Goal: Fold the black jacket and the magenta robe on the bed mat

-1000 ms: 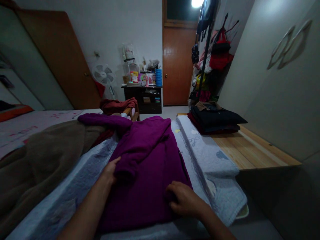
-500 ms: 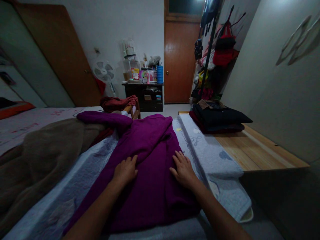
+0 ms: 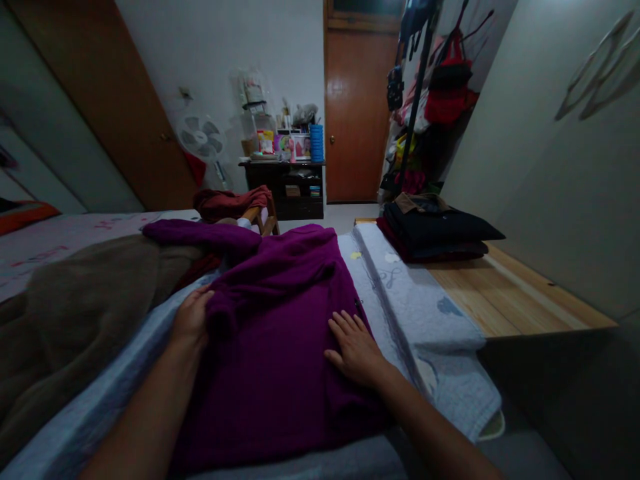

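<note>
A purple long-sleeved top (image 3: 280, 360) lies spread over the bed in front of me. One sleeve (image 3: 200, 235) stretches out to the left, across a brown blanket; the right side is folded inward. At the top's left edge, my left hand (image 3: 191, 319) is closed on the cloth, which is lifted and bunched beside the fingers. My right hand (image 3: 354, 348) rests flat on the folded right side, fingers spread. A small dark detail shows at the edge just beyond its fingertips, too small to make out.
The brown blanket (image 3: 85, 300) lies to the left. At the right, a stack of folded dark clothes (image 3: 440, 230) sits partly on a wooden board (image 3: 520, 300) next to the pale quilted bed cover (image 3: 425, 307). Farther back are a chair with reddish cloth (image 3: 233, 203), a fan and a door.
My left hand has moved left from the middle of the top to its left edge and taken hold of it, drawing the edge inward. My right hand has shifted slightly left and stays flat.
</note>
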Demonstrator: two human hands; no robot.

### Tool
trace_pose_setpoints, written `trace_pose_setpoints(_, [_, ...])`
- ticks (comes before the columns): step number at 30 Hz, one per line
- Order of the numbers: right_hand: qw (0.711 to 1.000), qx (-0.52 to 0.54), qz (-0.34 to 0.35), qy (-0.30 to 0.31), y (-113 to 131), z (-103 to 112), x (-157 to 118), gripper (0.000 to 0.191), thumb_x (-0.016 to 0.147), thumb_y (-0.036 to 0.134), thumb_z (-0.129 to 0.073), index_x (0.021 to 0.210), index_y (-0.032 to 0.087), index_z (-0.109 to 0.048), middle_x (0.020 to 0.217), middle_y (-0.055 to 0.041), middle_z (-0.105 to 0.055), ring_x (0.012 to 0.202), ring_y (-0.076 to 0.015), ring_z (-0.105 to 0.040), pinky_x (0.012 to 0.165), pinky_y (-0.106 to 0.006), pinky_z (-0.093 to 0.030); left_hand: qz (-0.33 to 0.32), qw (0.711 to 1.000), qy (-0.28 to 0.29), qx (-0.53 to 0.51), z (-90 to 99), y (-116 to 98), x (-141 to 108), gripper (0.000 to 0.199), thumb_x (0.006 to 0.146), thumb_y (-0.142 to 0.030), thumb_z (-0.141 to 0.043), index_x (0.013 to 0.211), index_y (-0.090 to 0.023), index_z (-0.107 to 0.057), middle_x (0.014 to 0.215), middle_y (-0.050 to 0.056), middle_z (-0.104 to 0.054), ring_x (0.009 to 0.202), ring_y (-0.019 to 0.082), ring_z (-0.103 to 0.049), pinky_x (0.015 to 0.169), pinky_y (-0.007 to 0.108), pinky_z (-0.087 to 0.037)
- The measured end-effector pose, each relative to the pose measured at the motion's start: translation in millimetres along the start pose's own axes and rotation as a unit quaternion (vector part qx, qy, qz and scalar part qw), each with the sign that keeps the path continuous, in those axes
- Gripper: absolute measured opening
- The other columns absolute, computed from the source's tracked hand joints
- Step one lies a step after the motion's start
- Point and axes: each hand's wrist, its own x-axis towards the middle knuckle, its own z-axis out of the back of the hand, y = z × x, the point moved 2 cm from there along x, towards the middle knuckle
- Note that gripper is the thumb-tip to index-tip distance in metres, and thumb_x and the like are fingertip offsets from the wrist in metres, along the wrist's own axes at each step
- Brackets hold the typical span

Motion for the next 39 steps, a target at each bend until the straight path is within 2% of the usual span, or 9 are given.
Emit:
trace_pose_setpoints(4, [1.0, 0.007, 0.014, 0.022, 6, -4, 1, 0.069, 0.09, 0.056, -0.045, 0.147, 0.02, -0.035, 0.157, -0.0111, -0.024, 0.145, -0.0271, -0.016, 0.117, -0.047, -0.01, 0.055, 0.997, -0.045, 0.031, -2.1, 23, 2, 0.026, 0.072, -0.013, -0.056, 0.097, -0.018, -0.058, 0.074, -0.002, -0.061, 0.061, 0.011, -0.059, 0.064, 0.023, -0.05])
trace_pose_setpoints(7, [0.999, 0.01, 0.016, 0.029, 9, -5, -1, 0.07, 0.087, 0.055, -0.051, 0.146, 0.019, -0.037, 0.156, -0.0123, -0.025, 0.144, -0.0286, -0.018, 0.117, -0.047, -0.011, -0.054, 0.964, -0.057, 0.254, -7.5, 30, -4, 0.036, 0.073, -0.017, -0.059, 0.109, -0.018, -0.057, 0.092, 0.006, -0.064, 0.085, 0.022, -0.063, 0.081, 0.038, -0.051])
trace_pose_setpoints(10, [1.0, 0.01, 0.018, 0.004, 13, 0, -7, 0.07, 0.085, 0.046, -0.057, 0.145, 0.015, -0.038, 0.152, -0.015, -0.034, 0.139, -0.0285, -0.029, 0.115, -0.044, -0.02, -0.313, 0.827, -0.041, 0.465, -24.3, 23, -25, 0.04, 0.078, -0.02, -0.056, 0.119, -0.017, -0.056, 0.125, 0.015, -0.056, 0.12, 0.032, -0.049, 0.103, 0.051, -0.036])
trace_pose_setpoints(12, [1.0, 0.0, 0.011, -0.021, 16, 5, -10, 0.056, 0.088, 0.032, -0.054, 0.141, 0.016, -0.043, 0.142, -0.0139, -0.047, 0.129, -0.0258, -0.042, 0.108, -0.039, -0.03, -0.426, 0.734, 0.036, 0.528, -43.0, 22, -40, 0.039, 0.083, -0.019, -0.051, 0.122, -0.018, -0.057, 0.133, 0.013, -0.053, 0.127, 0.032, -0.043, 0.108, 0.05, -0.03])
trace_pose_setpoints(15, [0.999, -0.03, -0.009, -0.034, 20, 12, -10, 0.044, 0.092, 0.016, -0.04, 0.133, 0.024, -0.051, 0.117, -0.0093, -0.059, 0.106, -0.0214, -0.054, 0.092, -0.033, -0.041, -0.477, 0.637, 0.184, 0.577, -74.4, 31, -52, 0.036, 0.085, -0.017, -0.049, 0.119, -0.021, -0.06, 0.13, 0.01, -0.057, 0.125, 0.028, -0.045, 0.107, 0.044, -0.031])
trace_pose_setpoints(18, [0.998, -0.059, -0.017, 0.002, 22, 13, -4, 0.038, 0.093, 0.016, -0.037, 0.121, 0.026, -0.06, 0.107, -0.0089, -0.059, 0.096, -0.0209, -0.056, 0.082, -0.03, -0.042, -0.447, 0.584, 0.249, 0.631, -98.9, 46, -44, 0.037, 0.085, -0.014, -0.046, 0.119, -0.021, -0.061, 0.133, 0.01, -0.056, 0.127, 0.027, -0.044, 0.105, 0.042, -0.032])
trace_pose_setpoints(24, [0.996, -0.085, -0.014, 0.027, 17, 9, 6, 0.03, 0.093, 0.015, -0.038, 0.106, 0.022, -0.063, 0.102, -0.009, -0.059, 0.089, -0.0204, -0.057, 0.075, -0.029, -0.041, -0.31, 0.569, 0.228, 0.727, -116.2, 64, -7, 0.043, 0.09, -0.012, -0.035, 0.127, -0.019, -0.055, 0.118, 0.016, -0.063, 0.107, 0.029, -0.059, 0.088, 0.043, -0.041])
trace_pose_setpoints(34, [0.997, 0.049, 0.018, -0.062, 13, 26, 6, 0.021, 0.09, 0.008, -0.042, 0.094, 0.02, -0.059, 0.097, -0.0031, -0.053, 0.09, -0.0147, -0.048, 0.078, -0.025, -0.036, -0.342, 0.591, 0.153, 0.714, -120.3, 24, 22, 0.038, 0.092, -0.017, -0.029, 0.111, -0.019, -0.062, 0.107, 0.014, -0.062, 0.098, 0.028, -0.059, 0.077, 0.037, -0.044])
trace_pose_setpoints(39, [0.997, 0.037, 0.032, -0.06, 22, 5, 6, 0.016, 0.09, 0.012, -0.048, 0.095, 0.021, -0.06, 0.101, -0.0036, -0.054, 0.093, -0.0163, -0.048, 0.082, -0.028, -0.036, -0.327, 0.602, 0.105, 0.721, -109.6, 12, 36, 0.037, 0.09, -0.018, -0.034, 0.112, -0.018, -0.063, 0.109, 0.017, -0.062, 0.106, 0.032, -0.054, 0.085, 0.043, -0.043])
